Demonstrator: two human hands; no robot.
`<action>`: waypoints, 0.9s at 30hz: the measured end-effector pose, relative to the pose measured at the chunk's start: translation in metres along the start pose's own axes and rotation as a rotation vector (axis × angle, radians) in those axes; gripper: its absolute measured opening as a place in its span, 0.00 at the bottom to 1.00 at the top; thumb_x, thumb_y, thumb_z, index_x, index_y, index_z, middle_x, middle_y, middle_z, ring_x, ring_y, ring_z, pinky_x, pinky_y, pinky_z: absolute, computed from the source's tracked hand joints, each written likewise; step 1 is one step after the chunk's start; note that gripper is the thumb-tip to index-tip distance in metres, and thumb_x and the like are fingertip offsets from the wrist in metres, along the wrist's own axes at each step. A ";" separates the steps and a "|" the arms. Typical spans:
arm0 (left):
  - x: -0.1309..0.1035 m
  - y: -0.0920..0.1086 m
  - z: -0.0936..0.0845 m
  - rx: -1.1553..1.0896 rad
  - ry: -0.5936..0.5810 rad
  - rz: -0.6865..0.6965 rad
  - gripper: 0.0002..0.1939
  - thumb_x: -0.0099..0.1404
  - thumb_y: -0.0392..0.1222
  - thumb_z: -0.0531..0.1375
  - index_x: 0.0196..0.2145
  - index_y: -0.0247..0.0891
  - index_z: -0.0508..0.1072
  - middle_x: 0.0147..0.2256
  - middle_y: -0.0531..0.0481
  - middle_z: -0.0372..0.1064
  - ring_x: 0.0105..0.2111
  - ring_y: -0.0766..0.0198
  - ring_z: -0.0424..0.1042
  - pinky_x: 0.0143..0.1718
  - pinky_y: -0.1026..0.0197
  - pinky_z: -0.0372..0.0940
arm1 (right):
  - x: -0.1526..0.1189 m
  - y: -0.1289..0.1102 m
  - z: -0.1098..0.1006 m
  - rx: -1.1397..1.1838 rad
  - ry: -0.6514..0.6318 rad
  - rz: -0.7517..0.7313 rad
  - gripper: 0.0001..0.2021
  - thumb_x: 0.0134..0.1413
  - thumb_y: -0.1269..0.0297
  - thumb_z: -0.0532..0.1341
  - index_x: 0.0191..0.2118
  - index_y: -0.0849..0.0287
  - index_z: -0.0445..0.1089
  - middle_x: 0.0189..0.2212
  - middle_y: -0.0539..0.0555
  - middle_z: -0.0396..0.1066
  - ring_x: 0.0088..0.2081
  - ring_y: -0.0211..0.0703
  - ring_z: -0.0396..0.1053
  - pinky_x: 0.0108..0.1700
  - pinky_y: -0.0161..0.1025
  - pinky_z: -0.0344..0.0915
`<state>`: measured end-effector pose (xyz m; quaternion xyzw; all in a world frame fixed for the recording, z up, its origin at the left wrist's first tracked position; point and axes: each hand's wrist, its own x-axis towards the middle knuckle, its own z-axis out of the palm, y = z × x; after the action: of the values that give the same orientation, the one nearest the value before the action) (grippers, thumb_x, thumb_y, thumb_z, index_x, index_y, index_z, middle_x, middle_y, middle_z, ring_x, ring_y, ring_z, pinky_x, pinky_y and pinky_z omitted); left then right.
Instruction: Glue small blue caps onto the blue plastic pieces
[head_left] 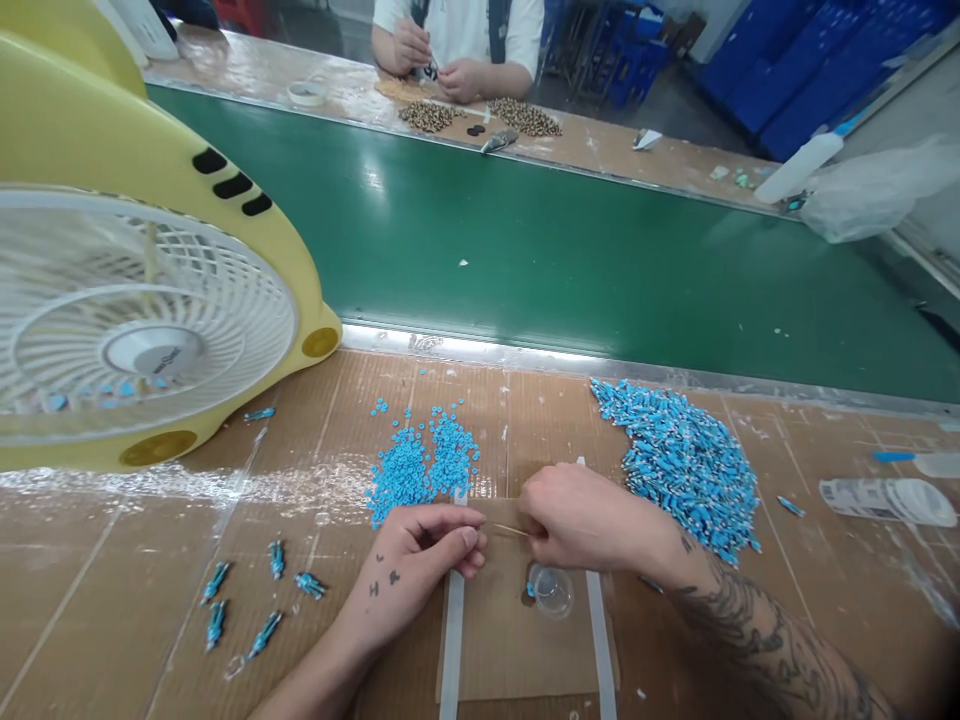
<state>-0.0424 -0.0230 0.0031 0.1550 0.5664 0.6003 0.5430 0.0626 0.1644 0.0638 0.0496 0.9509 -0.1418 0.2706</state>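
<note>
My right hand [581, 515] is closed on a thin pale stick [512, 528], like a toothpick, whose tip points at my left hand. Thumb and fingers of my left hand [427, 555] are pinched together; whatever they hold is hidden. Both hands are above a cardboard sheet [525, 665] taped down along its sides. A small clear cup [553, 592] stands on the sheet, with a blue bit [530, 590] beside it. Just beyond my left hand lies a pile of small blue rings [409, 470]. Past my right forearm is a heap of small blue-and-white pieces [690, 470].
Several small blue figures [215, 625] lie at the left. A yellow fan [300, 200] stands at the back left. Beyond the cardboard-covered table runs a green belt [525, 240], with a co-worker's hands [461, 78] across it. A clear container [885, 500] lies at the right.
</note>
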 end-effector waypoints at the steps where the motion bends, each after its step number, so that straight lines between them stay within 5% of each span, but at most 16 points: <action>1: 0.000 0.000 0.000 -0.020 -0.009 -0.003 0.09 0.61 0.42 0.64 0.37 0.34 0.79 0.29 0.46 0.77 0.26 0.66 0.74 0.29 0.63 0.71 | -0.003 0.002 -0.002 0.028 0.021 0.003 0.05 0.43 0.69 0.59 0.21 0.61 0.70 0.21 0.53 0.72 0.23 0.39 0.66 0.24 0.35 0.47; 10: -0.003 0.001 0.004 -0.054 -0.048 -0.031 0.11 0.58 0.42 0.66 0.38 0.34 0.78 0.31 0.46 0.78 0.29 0.64 0.76 0.30 0.62 0.71 | -0.055 0.023 0.000 0.529 0.063 0.062 0.07 0.45 0.77 0.56 0.26 0.59 0.67 0.17 0.43 0.64 0.20 0.29 0.58 0.23 0.27 0.51; 17: -0.002 0.001 0.006 0.005 -0.032 -0.063 0.14 0.57 0.45 0.67 0.38 0.34 0.78 0.28 0.46 0.78 0.28 0.63 0.76 0.29 0.61 0.71 | -0.073 0.029 0.044 0.987 0.351 -0.114 0.11 0.49 0.77 0.57 0.32 0.60 0.77 0.26 0.50 0.71 0.27 0.33 0.68 0.29 0.30 0.64; 22: -0.003 0.002 0.005 0.027 -0.037 -0.081 0.15 0.58 0.46 0.66 0.38 0.33 0.77 0.29 0.45 0.78 0.27 0.64 0.75 0.28 0.62 0.71 | -0.081 0.021 0.073 1.458 0.532 -0.209 0.07 0.51 0.74 0.64 0.37 0.59 0.77 0.29 0.52 0.71 0.23 0.33 0.71 0.23 0.29 0.67; 27: -0.002 0.000 0.002 0.054 -0.053 -0.083 0.15 0.59 0.47 0.65 0.40 0.33 0.77 0.31 0.44 0.79 0.29 0.63 0.76 0.29 0.62 0.71 | -0.087 0.004 0.083 1.549 0.735 -0.176 0.06 0.58 0.73 0.61 0.38 0.57 0.75 0.25 0.51 0.73 0.20 0.35 0.72 0.18 0.27 0.64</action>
<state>-0.0404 -0.0239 0.0045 0.1619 0.5737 0.5573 0.5780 0.1788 0.1418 0.0419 0.1890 0.6139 -0.7458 -0.1765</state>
